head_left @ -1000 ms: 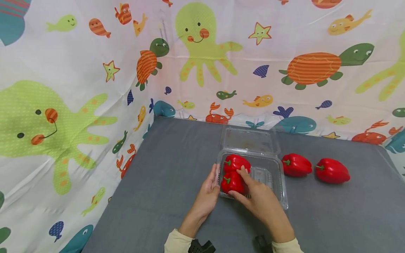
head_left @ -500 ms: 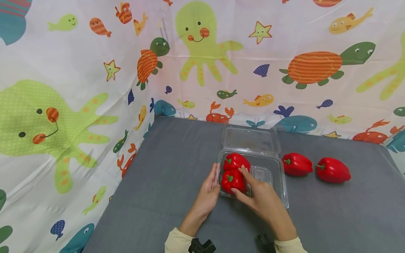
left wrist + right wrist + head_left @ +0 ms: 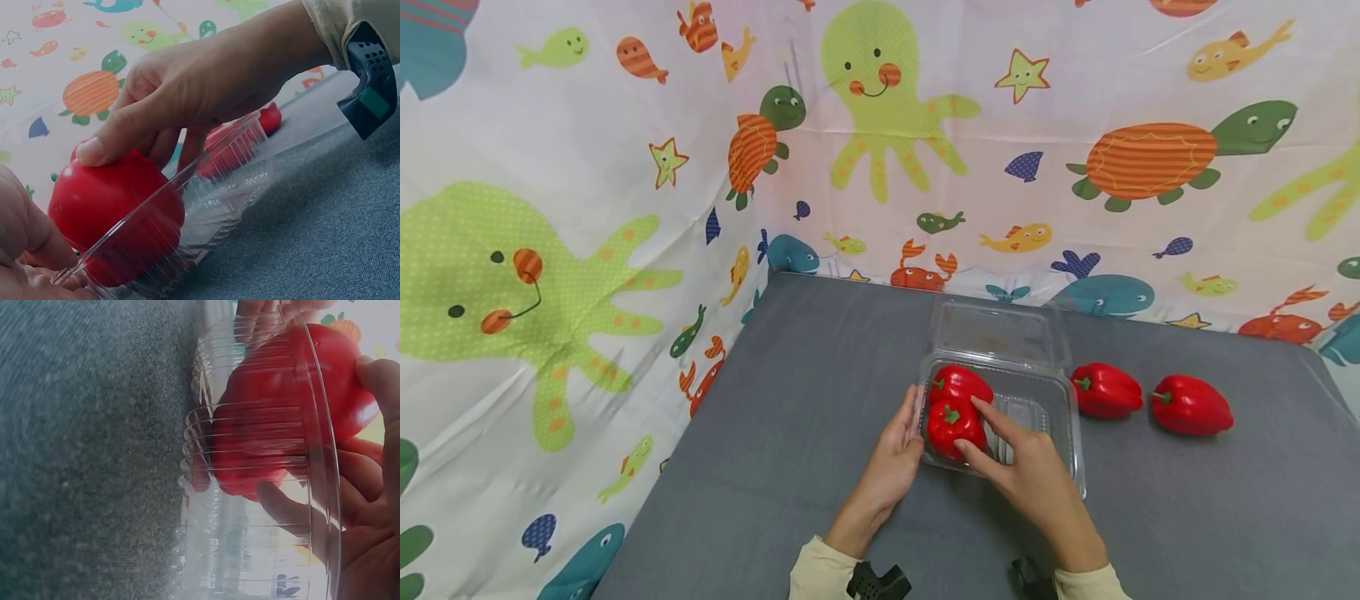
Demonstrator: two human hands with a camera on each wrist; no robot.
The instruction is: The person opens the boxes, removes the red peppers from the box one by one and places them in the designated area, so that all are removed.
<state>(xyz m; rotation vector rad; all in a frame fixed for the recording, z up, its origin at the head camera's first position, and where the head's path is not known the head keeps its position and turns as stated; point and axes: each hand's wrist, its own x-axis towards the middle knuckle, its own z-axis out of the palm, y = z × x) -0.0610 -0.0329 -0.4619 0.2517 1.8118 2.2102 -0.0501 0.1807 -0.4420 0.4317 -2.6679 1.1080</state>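
Note:
A clear plastic clamshell container [image 3: 1037, 421] lies with its lid [image 3: 996, 332] folded back. Two red bell peppers sit along its left side, the back pepper [image 3: 961, 382] and the front pepper [image 3: 955, 429]. My right hand [image 3: 1037, 479] holds the front pepper between thumb and fingers; the right wrist view shows this pepper [image 3: 269, 419] through the ribbed wall. My left hand [image 3: 887, 467] grips the container's left rim, and in the left wrist view its thumb and fingers [image 3: 47, 240] meet at the corner.
Two more red bell peppers lie right of the container, a nearer pepper [image 3: 1105, 390] close to its wall and a farther pepper [image 3: 1191, 405]. Grey cloth [image 3: 760, 450] covers the table. A curtain [image 3: 700, 125] printed with sea animals hangs behind and at the left.
The front pepper has turned in my right hand, its green stem now pointing more upward. The right hand has shifted slightly right. My left hand stays at the rim.

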